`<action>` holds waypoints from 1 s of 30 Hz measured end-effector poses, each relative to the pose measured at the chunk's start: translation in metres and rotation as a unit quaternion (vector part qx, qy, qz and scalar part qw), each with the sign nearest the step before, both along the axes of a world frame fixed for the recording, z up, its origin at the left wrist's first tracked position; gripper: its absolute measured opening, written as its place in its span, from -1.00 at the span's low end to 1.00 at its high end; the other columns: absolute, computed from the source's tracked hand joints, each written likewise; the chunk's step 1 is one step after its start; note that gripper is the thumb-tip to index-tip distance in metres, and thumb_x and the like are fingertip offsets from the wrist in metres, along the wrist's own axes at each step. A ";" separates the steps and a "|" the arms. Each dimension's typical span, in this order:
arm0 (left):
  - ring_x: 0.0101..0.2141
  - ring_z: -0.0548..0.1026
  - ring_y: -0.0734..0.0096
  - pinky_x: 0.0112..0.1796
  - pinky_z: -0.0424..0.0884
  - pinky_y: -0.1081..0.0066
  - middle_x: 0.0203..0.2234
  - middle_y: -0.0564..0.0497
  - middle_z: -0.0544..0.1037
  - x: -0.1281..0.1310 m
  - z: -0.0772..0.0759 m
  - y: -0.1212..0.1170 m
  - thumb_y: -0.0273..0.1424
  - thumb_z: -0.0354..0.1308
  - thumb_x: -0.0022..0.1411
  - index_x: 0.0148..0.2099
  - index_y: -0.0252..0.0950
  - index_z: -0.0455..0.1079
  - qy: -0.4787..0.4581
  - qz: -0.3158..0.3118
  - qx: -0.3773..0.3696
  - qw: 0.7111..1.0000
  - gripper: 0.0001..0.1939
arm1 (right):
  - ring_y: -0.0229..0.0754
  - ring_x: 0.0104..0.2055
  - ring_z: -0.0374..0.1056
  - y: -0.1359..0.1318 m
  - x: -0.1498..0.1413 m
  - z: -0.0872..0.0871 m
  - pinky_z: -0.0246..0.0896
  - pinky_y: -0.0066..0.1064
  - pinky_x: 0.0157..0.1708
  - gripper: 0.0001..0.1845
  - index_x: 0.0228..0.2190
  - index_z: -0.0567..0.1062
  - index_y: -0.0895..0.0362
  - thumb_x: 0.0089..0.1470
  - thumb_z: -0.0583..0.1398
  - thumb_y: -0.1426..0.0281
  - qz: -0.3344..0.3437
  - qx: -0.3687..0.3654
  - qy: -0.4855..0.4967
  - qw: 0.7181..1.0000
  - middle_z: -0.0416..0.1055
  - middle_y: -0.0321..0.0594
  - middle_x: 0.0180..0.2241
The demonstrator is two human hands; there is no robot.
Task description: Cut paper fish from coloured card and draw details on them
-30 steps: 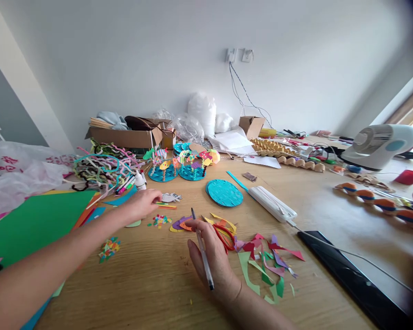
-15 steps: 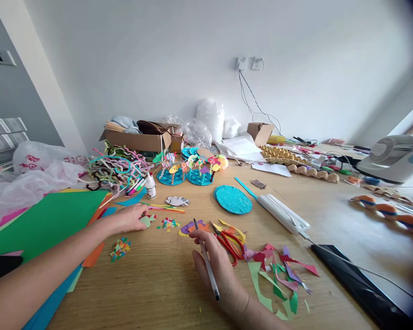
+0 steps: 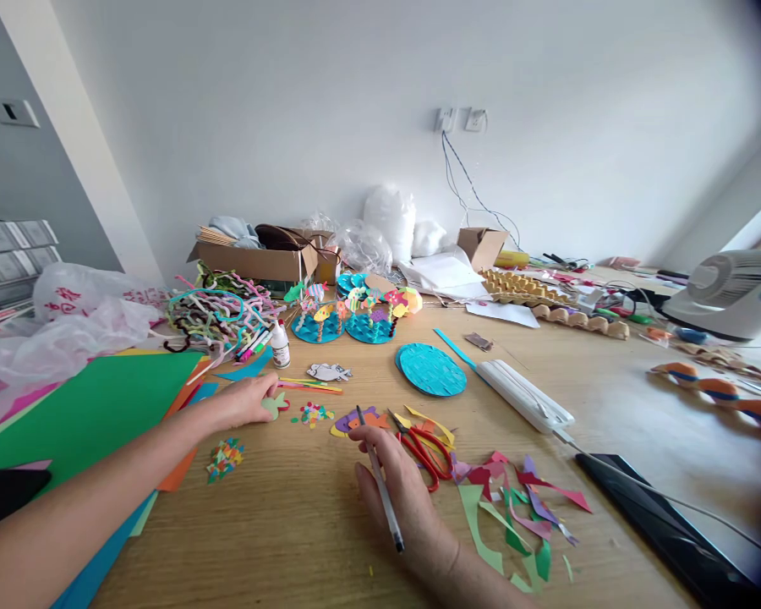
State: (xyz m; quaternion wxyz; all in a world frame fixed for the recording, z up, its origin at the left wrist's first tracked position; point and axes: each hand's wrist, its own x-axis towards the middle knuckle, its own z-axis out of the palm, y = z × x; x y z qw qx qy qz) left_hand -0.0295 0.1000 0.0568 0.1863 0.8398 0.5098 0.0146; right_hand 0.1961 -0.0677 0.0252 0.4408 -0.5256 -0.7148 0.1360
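My left hand (image 3: 251, 401) reaches across the left side of the table, its fingers closed at the edge of a light green paper fish (image 3: 275, 407). Part of the fish is hidden behind the fingers. A pen (image 3: 382, 491) with a clear barrel rests in my right hand (image 3: 401, 499), tilted, its dark end toward me. Just beyond that hand lie purple and orange paper fish (image 3: 363, 420), overlapping one another. Red-handled scissors (image 3: 424, 448) sit to their right. Small coloured paper dots (image 3: 314, 414) are scattered between the two hands.
A white glue bottle (image 3: 280, 345) stands beyond my left hand. Blue discs (image 3: 432, 370), a white power strip (image 3: 525, 394) and paper scraps (image 3: 513, 507) lie to the right. Green card (image 3: 95, 406) covers the left. Tangled pipe cleaners (image 3: 219, 309) and decorated blue bases (image 3: 317, 328) are farther back.
The whole view has shifted slightly. My left hand stays at the light green paper fish, and my right hand keeps the pen in nearly the same pose.
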 end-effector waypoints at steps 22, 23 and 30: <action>-0.51 0.26 0.46 -0.48 0.16 0.49 -0.60 0.24 0.17 0.057 -0.014 -0.121 -0.53 -0.02 -0.04 -0.25 -0.19 0.14 -0.293 -0.011 -0.191 0.937 -0.75 | -0.25 -0.46 0.27 0.000 -0.005 -0.002 0.19 -0.46 -0.43 -0.69 -0.25 0.31 0.13 -0.14 0.13 0.55 0.045 -0.113 0.085 0.989 0.33 -0.32 -0.49; -0.51 0.27 0.46 -0.48 0.17 0.49 -0.60 0.24 0.18 0.057 -0.019 -0.121 -0.55 -0.02 -0.03 -0.25 -0.20 0.14 -0.294 -0.012 -0.187 0.937 -0.74 | -0.26 -0.47 0.26 0.001 -0.006 -0.003 0.18 -0.47 -0.43 -0.68 -0.27 0.30 0.12 -0.16 0.12 0.59 0.047 -0.116 0.080 0.989 0.31 -0.34 -0.50; -0.34 0.44 0.40 -0.30 0.32 0.43 -0.38 0.06 0.45 0.036 -0.020 -0.120 -0.69 -0.11 0.06 -0.28 -0.24 0.32 -0.197 -0.094 0.019 0.976 -0.70 | -0.23 -0.37 0.32 0.003 -0.007 -0.010 0.22 -0.44 -0.35 -0.64 -0.28 0.31 0.13 -0.18 0.10 0.67 0.039 -0.130 0.017 0.991 0.40 -0.22 -0.35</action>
